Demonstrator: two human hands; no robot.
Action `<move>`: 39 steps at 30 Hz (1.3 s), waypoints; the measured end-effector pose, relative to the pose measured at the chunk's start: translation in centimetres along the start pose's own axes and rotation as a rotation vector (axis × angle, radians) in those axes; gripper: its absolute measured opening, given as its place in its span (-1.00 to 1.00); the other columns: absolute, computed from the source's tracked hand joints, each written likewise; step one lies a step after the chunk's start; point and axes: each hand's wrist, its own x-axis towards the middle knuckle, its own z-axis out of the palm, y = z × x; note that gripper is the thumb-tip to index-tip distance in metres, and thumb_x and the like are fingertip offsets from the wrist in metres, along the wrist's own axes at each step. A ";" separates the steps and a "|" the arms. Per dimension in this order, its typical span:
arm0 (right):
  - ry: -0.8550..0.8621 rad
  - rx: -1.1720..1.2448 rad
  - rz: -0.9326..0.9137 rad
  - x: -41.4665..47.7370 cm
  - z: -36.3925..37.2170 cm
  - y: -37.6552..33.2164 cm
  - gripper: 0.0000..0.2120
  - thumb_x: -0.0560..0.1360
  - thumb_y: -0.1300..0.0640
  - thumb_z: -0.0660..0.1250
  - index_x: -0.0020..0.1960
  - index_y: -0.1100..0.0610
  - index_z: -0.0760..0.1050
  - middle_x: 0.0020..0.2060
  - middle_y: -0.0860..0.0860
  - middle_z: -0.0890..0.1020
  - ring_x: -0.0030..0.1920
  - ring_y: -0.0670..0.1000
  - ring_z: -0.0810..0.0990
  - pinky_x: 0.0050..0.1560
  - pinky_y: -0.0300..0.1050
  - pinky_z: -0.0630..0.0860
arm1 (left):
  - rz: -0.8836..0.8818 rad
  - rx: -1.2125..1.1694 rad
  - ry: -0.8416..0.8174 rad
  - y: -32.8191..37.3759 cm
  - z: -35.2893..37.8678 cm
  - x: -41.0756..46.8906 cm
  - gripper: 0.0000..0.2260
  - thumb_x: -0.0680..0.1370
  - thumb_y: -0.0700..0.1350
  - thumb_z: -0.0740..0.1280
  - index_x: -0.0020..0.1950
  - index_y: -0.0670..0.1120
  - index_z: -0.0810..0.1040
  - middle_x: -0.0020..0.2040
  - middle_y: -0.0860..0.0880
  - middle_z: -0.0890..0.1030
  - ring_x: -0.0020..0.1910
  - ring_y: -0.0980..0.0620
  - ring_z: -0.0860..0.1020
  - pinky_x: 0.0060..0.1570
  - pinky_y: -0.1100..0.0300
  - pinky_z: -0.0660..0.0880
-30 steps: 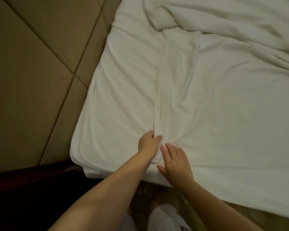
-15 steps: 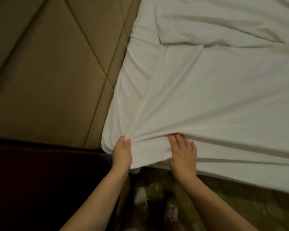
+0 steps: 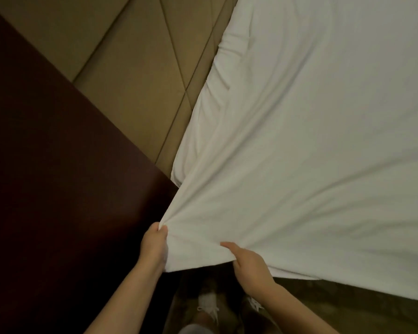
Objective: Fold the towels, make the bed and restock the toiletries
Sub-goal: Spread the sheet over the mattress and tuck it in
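Sheet (image 3: 299,141) covers bed, near corner drawn off mattress toward body. Left hand (image 3: 155,244) pinches corner tip, over dark wood surface (image 3: 58,165). Right hand (image 3: 249,263) curled round side hem, just beside left, to its right. Tension folds fan from left pinch up-right across bed. Mattress corner probably under cloth up-right of left hand, by padded headboard (image 3: 143,68); hard to see. Left hand nearer, likely leads tuck. Pull axis diagonal.
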 end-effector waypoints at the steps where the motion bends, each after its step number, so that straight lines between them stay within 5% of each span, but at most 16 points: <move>1: 0.006 0.010 0.012 -0.6 0.3 -0.3 -0.52 0.59 0.24 0.04 0.44 -0.12 0.28 0.22 -0.05 0.58 0.16 -0.01 0.54 0.15 -0.24 0.42 | 0.023 -0.016 0.020 -0.1 -0.2 -0.7 -0.82 0.63 -0.24 0.12 -0.09 -0.15 0.47 -0.06 -0.16 0.52 -0.09 -0.10 0.49 -0.05 0.09 0.39; 5: 0.016 0.057 0.023 -2.4 2.2 -1.6 -0.55 0.61 0.20 0.05 0.43 -0.13 0.32 0.35 -0.12 0.46 0.33 -0.04 0.43 0.31 -0.20 0.34 | 0.271 0.300 0.130 -1.3 -2.1 -1.8 -0.85 0.64 -0.19 0.11 -0.07 -0.16 0.41 -0.11 -0.14 0.50 -0.10 -0.11 0.47 -0.16 0.15 0.31; 13: 0.119 -0.064 -0.001 -5.7 4.7 -3.1 -0.55 0.63 0.19 0.07 0.47 -0.13 0.26 0.47 -0.11 0.28 0.46 -0.06 0.24 0.47 -0.16 0.10 | 0.498 0.322 0.153 -3.2 -4.5 -3.7 -0.84 0.63 -0.15 0.13 -0.01 -0.11 0.50 -0.20 -0.02 0.55 -0.25 0.02 0.48 -0.36 0.21 0.34; 18: 0.091 -0.187 0.088 -6.0 5.2 -2.2 -0.50 0.64 -0.02 0.05 0.54 -0.11 0.01 0.53 -0.04 0.13 0.51 0.02 0.10 0.49 -0.02 0.04 | 0.293 0.545 0.099 -3.9 -3.8 -1.6 -0.71 0.59 -0.19 0.18 0.30 -0.11 0.43 0.13 -0.18 0.56 0.03 -0.20 0.50 -0.08 0.09 0.37; 23: 0.151 -0.214 0.217 -7.9 4.6 0.2 -0.40 0.59 0.06 0.14 0.55 -0.09 -0.03 0.55 -0.03 0.06 0.53 0.03 0.01 0.52 0.06 -0.02 | 0.306 0.759 0.043 -4.2 -1.8 -1.6 -0.57 0.61 -0.21 0.09 0.48 -0.03 0.20 0.23 -0.21 0.47 0.08 -0.19 0.48 -0.06 0.02 0.39; 28: 0.200 -0.201 0.367 -11.6 2.1 2.4 -0.41 0.58 0.10 0.12 0.55 -0.06 -0.01 0.55 -0.02 0.06 0.54 0.03 -0.02 0.50 0.10 -0.07 | 0.355 0.988 -0.032 -5.1 -0.2 -3.4 -0.42 0.56 -0.21 0.16 0.54 -0.01 0.03 0.44 -0.16 0.19 0.29 -0.21 0.35 0.25 -0.11 0.37; 39: 0.581 -0.001 0.636 -27.1 -8.2 13.3 -0.42 0.59 0.09 0.12 0.54 -0.11 0.00 0.54 -0.07 0.05 0.54 -0.03 -0.04 0.51 0.08 -0.09 | 1.037 1.147 -0.439 -3.7 18.8 -24.3 -0.46 0.60 -0.10 0.18 0.54 -0.05 0.08 0.51 -0.11 0.16 0.47 -0.09 0.18 0.39 -0.03 0.24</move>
